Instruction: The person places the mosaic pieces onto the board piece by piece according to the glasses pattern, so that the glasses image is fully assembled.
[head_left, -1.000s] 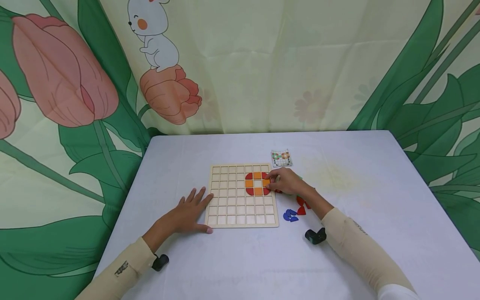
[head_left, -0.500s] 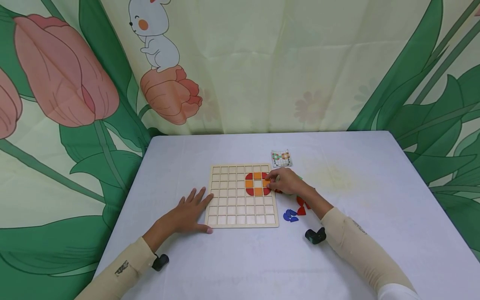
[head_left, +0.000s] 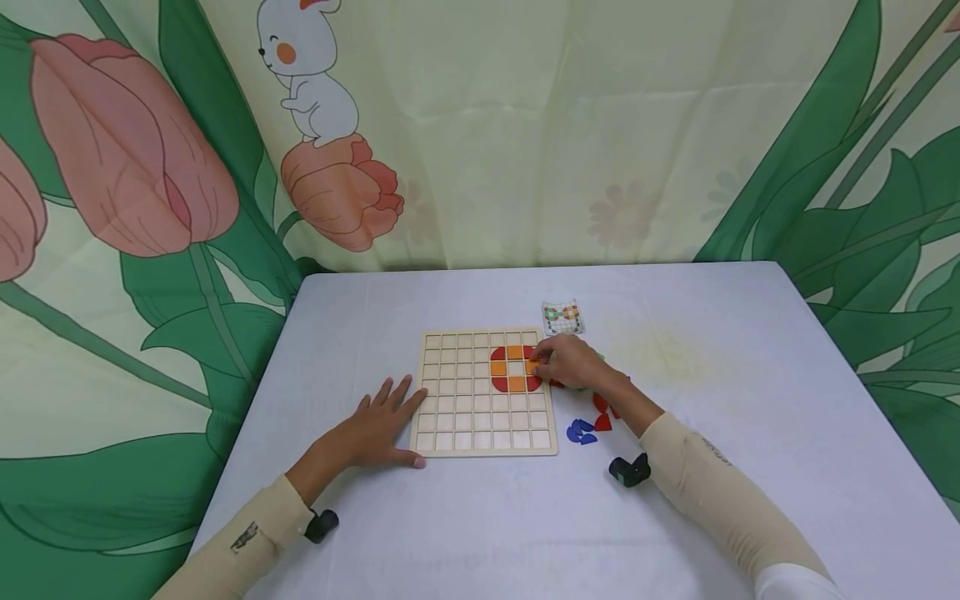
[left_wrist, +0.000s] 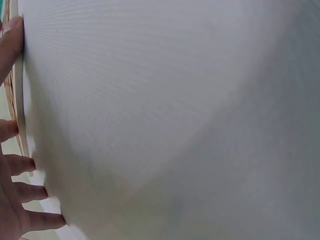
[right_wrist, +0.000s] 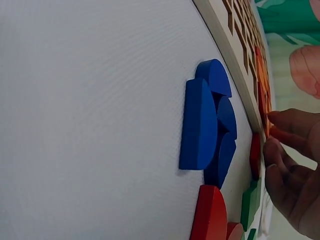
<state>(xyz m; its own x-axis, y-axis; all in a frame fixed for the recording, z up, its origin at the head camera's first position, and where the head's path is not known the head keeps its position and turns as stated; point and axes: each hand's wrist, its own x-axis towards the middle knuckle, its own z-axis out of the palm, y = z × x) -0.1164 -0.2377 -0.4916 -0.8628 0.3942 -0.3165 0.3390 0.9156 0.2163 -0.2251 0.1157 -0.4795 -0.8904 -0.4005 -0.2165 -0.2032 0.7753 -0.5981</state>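
A square wooden grid board [head_left: 457,412] lies on the table. On its right side, red rounded tiles [head_left: 499,384] and orange square tiles [head_left: 516,384] form a ring around one bare cell. My right hand [head_left: 572,362] reaches over the board's right edge, its bent fingertips and thumb at the orange tile [head_left: 531,367] on the ring's right side. The fingers partly cover that tile. My left hand [head_left: 375,429] rests spread by the board's left edge, with fingertips touching it. In the left wrist view the thumb [left_wrist: 12,40] lies against the board's side.
Several blue pieces [right_wrist: 201,125] lie right of the board. Loose red pieces [head_left: 602,421] and green pieces [right_wrist: 248,205] lie under and beside the right forearm. A small pattern card [head_left: 562,317] lies behind the right hand. A printed curtain [head_left: 480,150] hangs behind the table.
The gap between my right thumb and fingers looks smaller now; the hand stays at the same tile. My left hand and the board have not moved.
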